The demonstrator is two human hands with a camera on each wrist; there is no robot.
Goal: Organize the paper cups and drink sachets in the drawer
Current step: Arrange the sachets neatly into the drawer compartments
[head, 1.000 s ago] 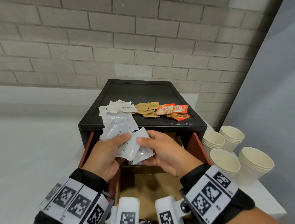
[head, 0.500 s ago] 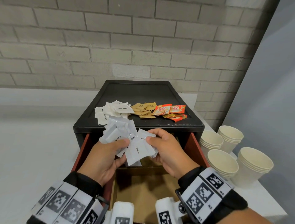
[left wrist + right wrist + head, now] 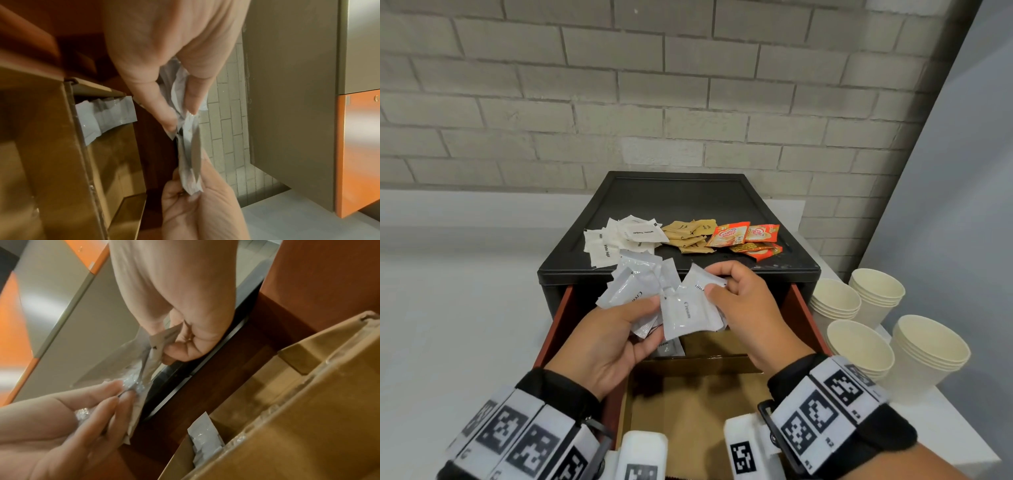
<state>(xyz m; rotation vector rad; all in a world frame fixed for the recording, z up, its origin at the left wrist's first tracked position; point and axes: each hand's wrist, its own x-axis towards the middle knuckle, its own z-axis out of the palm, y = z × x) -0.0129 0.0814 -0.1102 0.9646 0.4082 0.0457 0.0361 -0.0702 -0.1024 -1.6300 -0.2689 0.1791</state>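
Note:
Both hands hold white creamer sachets above the open drawer (image 3: pixel 804 318). My left hand (image 3: pixel 643 318) pinches a fanned bunch of sachets (image 3: pixel 633 284) between thumb and fingers (image 3: pixel 191 104). My right hand (image 3: pixel 710 282) pinches the top corner of a few more sachets (image 3: pixel 688 311), seen close up as a sachet corner (image 3: pixel 162 339). The two bunches touch in the middle. One creamer sachet (image 3: pixel 669 347) stands in the rear cardboard compartment (image 3: pixel 111 146) of the drawer.
On the black cabinet top (image 3: pixel 681 195) lie white sugar sachets (image 3: pixel 619 240), brown sachets (image 3: pixel 690 234) and orange sachets (image 3: pixel 746 236). Several stacks of paper cups (image 3: pixel 859 346) stand on the white counter to the right. A brick wall lies behind.
Both hands have risen a little toward the cabinet's front edge. My right hand's pinch moved up to the top corner of its sachets, and the bunches have spread apart.

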